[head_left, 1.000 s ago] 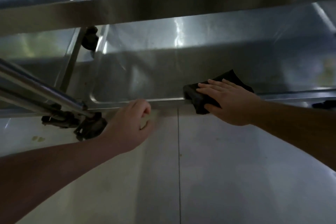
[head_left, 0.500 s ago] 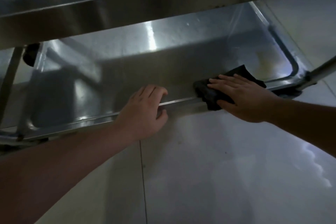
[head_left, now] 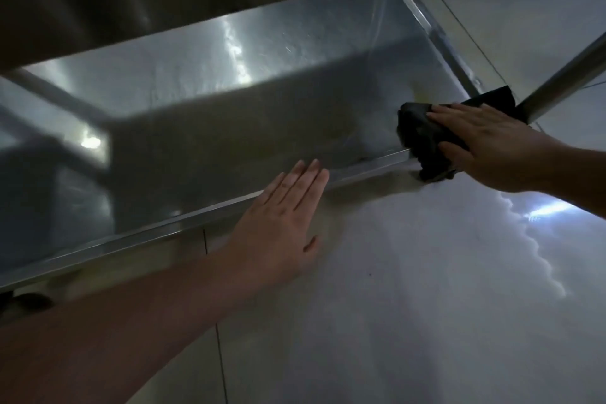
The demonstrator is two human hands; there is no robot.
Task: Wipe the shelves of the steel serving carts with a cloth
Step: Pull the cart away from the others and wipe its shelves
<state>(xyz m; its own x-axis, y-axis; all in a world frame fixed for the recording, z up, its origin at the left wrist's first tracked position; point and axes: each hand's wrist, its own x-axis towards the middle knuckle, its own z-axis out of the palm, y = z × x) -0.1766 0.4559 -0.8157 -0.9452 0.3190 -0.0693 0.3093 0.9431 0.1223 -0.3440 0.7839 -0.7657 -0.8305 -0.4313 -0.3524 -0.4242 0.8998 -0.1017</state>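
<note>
Your right hand (head_left: 488,144) presses the black cloth (head_left: 423,141) flat-fingered onto the bottom shelf (head_left: 229,102) (near its right corner), while your left hand (head_left: 282,223) hovers open-fingered at the rim.

Brushed steel shelf (head_left: 249,82), satin sheen, faint streaks and bright glare patches beyond left hand (head_left: 282,220). Polished folded steel rim (head_left: 367,164) between the hands. Black cloth (head_left: 423,138), matt, soft, crumpled under right hand (head_left: 485,141). Glossy steel tube leg (head_left: 570,79) just past right hand. Smooth pale floor tiles (head_left: 410,289), reflective, below both hands.
</note>
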